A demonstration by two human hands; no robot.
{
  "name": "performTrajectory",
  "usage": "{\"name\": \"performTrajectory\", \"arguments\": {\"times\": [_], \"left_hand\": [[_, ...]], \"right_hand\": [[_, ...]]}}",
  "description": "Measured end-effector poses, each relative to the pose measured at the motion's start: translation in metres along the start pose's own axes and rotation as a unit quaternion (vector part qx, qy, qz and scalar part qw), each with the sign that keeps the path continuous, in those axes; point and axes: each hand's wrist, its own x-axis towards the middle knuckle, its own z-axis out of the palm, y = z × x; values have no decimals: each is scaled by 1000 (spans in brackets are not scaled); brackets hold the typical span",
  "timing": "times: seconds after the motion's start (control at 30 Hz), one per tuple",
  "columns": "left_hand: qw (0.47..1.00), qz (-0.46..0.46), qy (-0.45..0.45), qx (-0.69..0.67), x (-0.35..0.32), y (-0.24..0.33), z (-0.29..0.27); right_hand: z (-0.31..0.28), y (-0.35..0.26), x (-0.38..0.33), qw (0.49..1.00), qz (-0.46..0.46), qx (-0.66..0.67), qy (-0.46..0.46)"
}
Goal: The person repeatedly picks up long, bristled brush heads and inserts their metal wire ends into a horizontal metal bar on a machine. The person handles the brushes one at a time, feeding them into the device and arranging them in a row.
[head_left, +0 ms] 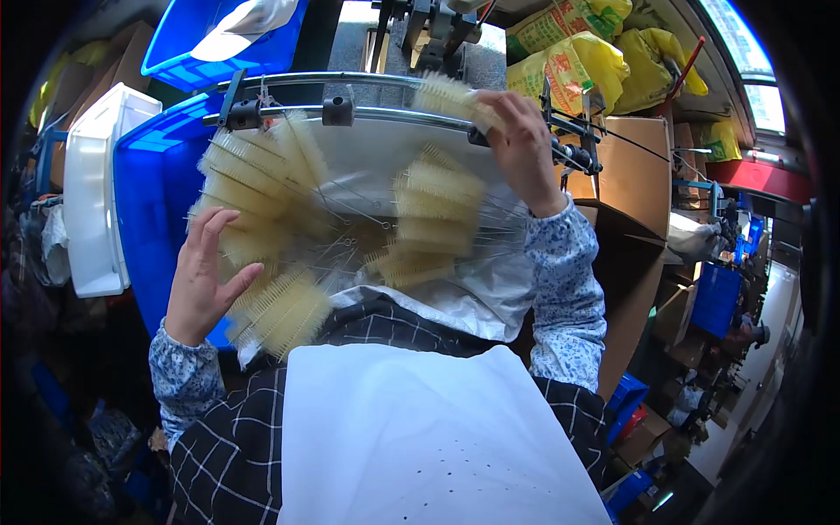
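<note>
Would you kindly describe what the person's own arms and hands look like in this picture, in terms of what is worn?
Both hands are bare, without gloves or visible rings: the left hand and the right hand. Each forearm is covered by a long sleeve of pale blue-and-white fabric with a small floral print, gathered at the wrist: the left sleeve and the right sleeve.

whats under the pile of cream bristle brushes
A white plastic sheet lies under the brushes, with a blue bin at its left. What is beneath the sheet is covered.

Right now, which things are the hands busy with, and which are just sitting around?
Busy with:
left hand on the pile of cream bristle brushes
right hand holding one brush at the metal rail

Sitting around:
blue bins
white tub
yellow sacks
cardboard box
</note>
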Motion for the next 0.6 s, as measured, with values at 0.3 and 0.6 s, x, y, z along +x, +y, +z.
{"name": "performTrajectory", "arguments": {"times": [0.3, 0.6], "left_hand": [[986, -133, -62, -82, -17, -38, 29], [965, -165, -78, -189, -3, -25, 20]], "right_hand": [[38, 101, 12, 980, 133, -140, 50], [38, 99, 14, 978, 108, -170, 47]]}}
